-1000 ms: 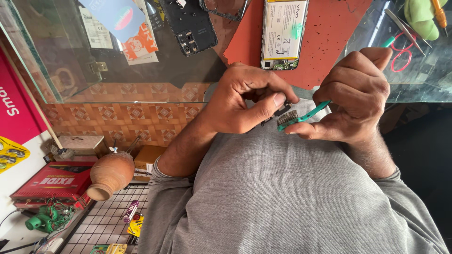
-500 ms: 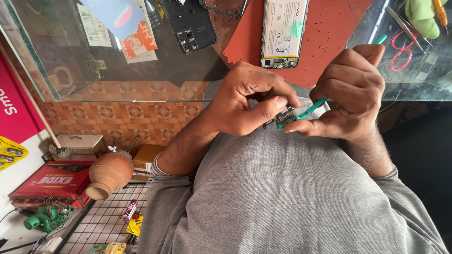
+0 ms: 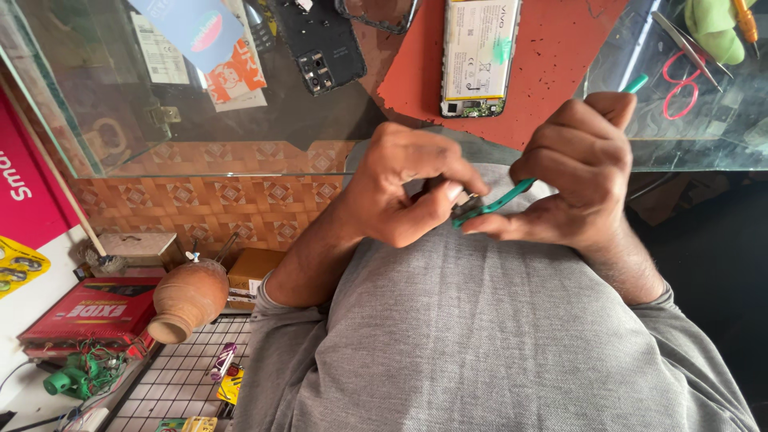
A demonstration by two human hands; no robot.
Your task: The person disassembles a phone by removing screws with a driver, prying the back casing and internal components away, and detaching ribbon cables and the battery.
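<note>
Left hand (image 3: pixel 400 188) pinches a small circuit board (image 3: pixel 464 210) close to the chest, steadying it. Right hand (image 3: pixel 580 172) fists a green brush (image 3: pixel 504 196), bristles on the board.

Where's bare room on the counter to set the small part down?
Free: the red mat right of the opened phone, up to the glass counter edge; also dark glass below the black back cover. Crowded: the far right by the tweezers and green cloth, and the top left under the paper cards.
</note>
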